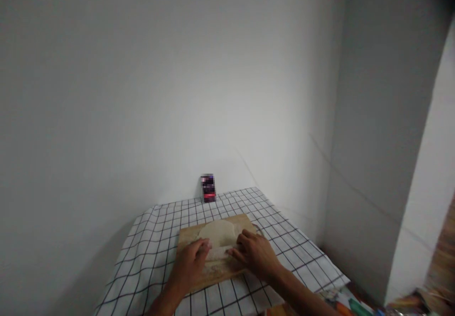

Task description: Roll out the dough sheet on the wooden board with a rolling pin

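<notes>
A pale, flat sheet of dough (220,230) lies on a wooden board (245,219). Along its near side runs a thick whitish roll, which looks like the dough's own edge rolled over. My left hand (194,259) has its fingers curled on the left end of this roll. At the right end, my right hand (255,254) bends over it with thumb and fingers drawn together. Both palms face down, and some fingertips are hidden. Loose flour dusts the near part of the board.
A black-and-white checked cloth (142,259) covers the table. A dark, blurred upright object (208,189) stands at the back against the white wall (213,93). Colourful items (351,304) lie at the lower right, near the table's corner.
</notes>
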Demonstrator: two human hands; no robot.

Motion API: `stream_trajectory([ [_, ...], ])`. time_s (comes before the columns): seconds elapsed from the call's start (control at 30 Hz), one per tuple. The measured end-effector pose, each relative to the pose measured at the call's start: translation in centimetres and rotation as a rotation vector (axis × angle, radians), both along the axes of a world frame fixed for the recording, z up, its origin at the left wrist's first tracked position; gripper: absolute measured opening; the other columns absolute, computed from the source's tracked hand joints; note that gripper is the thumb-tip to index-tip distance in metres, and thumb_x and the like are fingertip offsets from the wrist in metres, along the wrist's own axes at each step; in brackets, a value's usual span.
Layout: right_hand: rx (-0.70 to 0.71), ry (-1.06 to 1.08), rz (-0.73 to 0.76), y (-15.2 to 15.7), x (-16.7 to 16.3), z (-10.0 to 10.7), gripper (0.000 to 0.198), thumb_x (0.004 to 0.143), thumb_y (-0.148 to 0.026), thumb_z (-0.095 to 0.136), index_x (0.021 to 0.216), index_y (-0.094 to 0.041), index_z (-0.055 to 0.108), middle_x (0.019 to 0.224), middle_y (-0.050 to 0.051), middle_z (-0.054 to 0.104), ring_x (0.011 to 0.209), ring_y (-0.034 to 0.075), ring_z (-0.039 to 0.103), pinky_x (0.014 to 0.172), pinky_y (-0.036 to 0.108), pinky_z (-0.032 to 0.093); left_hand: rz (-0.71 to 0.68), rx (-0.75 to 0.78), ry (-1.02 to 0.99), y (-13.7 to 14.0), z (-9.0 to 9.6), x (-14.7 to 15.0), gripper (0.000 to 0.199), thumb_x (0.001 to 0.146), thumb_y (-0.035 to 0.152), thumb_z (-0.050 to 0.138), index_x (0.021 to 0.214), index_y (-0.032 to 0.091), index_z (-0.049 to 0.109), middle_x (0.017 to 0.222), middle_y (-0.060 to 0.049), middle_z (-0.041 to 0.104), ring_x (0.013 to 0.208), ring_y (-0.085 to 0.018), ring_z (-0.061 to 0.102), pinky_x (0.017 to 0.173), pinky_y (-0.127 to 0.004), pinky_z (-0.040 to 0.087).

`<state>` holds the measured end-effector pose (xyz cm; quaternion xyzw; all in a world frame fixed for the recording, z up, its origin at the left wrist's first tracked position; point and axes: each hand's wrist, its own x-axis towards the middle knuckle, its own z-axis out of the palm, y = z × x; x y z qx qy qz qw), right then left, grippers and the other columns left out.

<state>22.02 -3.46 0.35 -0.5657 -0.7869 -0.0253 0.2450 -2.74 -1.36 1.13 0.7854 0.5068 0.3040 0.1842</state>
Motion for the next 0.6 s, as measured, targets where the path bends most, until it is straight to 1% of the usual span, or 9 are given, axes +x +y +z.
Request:
stream_trajectory([
  [0.07,0.005,0.014,0.003,0.1,-0.1,-0.4,0.034,0.104,-0.051,0.05,0.095,-0.023,0.068,0.106,0.006,0.07,0.1,0.023,0.066,0.087,0.034,0.049,0.056,0.051,0.094,0.0,-0.7,-0.5,0.052,0.103,0.044,0.03,0.128,0.021,0.068,0.14,-0.009,0.068,0.135,-0.024,0.059,0.114,-0.04,0.044],
  [0.13,0.016,0.025,-0.033,1.0,-0.1,-0.8,0.033,0.107,-0.043,0.043,0.103,-0.023,0.069,0.116,0.008,0.07,0.112,0.024,0.063,0.097,0.037,0.048,0.115,0.117,0.209,0.6,-1.3,-0.6,0.054,0.103,0.038,0.027,0.141,0.018,0.059,0.153,-0.01,0.057,0.145,-0.024,0.048,0.121,-0.042,0.037],
  [0.17,0.008,0.025,-0.054,1.6,-0.1,-0.8,0.032,0.108,-0.039,0.041,0.11,-0.023,0.068,0.123,0.009,0.069,0.118,0.025,0.062,0.101,0.04,0.046,0.139,0.127,0.279,1.1,-1.3,-0.5,0.055,0.102,0.036,0.027,0.145,0.016,0.055,0.155,-0.011,0.054,0.147,-0.024,0.046,0.122,-0.043,0.035],
  [0.23,-0.035,0.004,-0.085,3.1,-0.1,-0.7,0.034,0.107,-0.033,0.039,0.124,-0.022,0.066,0.137,0.011,0.065,0.13,0.026,0.057,0.109,0.044,0.043,0.167,0.111,0.418,2.3,-1.0,-0.1,0.056,0.1,0.031,0.028,0.148,0.012,0.052,0.156,-0.014,0.053,0.147,-0.026,0.046,0.123,-0.045,0.034],
  [0.33,-0.111,-0.057,-0.096,4.7,-0.3,-0.3,0.039,0.105,-0.03,0.038,0.133,-0.021,0.064,0.151,0.012,0.057,0.143,0.03,0.047,0.114,0.051,0.04,0.177,0.093,0.566,4.2,-0.1,0.6,0.056,0.095,0.025,0.035,0.146,0.012,0.053,0.155,-0.017,0.052,0.148,-0.031,0.043,0.122,-0.054,0.031],
  [0.4,-0.145,-0.076,-0.1,5.0,-0.5,0.0,0.041,0.105,-0.03,0.037,0.135,-0.022,0.064,0.152,0.01,0.056,0.143,0.03,0.047,0.114,0.051,0.04,0.165,0.09,0.563,5.3,0.1,1.0,0.053,0.094,0.027,0.04,0.143,0.015,0.057,0.155,-0.017,0.053,0.148,-0.036,0.042,0.121,-0.061,0.029],
  [0.47,-0.154,-0.085,-0.115,4.8,-0.6,0.2,0.042,0.104,-0.029,0.038,0.136,-0.023,0.064,0.151,0.009,0.057,0.142,0.029,0.049,0.113,0.049,0.042,0.156,0.087,0.554,6.1,-0.1,1.3,0.049,0.095,0.033,0.042,0.14,0.02,0.06,0.154,-0.016,0.054,0.147,-0.038,0.042,0.119,-0.065,0.03],
  [0.53,-0.139,-0.089,-0.151,4.1,-0.9,0.2,0.042,0.103,-0.028,0.038,0.134,-0.022,0.065,0.15,0.009,0.059,0.141,0.028,0.051,0.114,0.047,0.042,0.157,0.11,0.526,6.6,-0.6,1.6,0.047,0.098,0.039,0.042,0.138,0.024,0.061,0.154,-0.015,0.055,0.147,-0.04,0.043,0.117,-0.067,0.03],
  [0.6,-0.117,-0.08,-0.178,3.1,-1.2,-0.2,0.042,0.103,-0.026,0.037,0.132,-0.021,0.067,0.147,0.011,0.061,0.139,0.028,0.053,0.114,0.048,0.043,0.185,0.156,0.483,6.9,-1.2,1.8,0.047,0.101,0.043,0.04,0.137,0.023,0.062,0.151,-0.016,0.058,0.144,-0.04,0.046,0.116,-0.066,0.033],
])
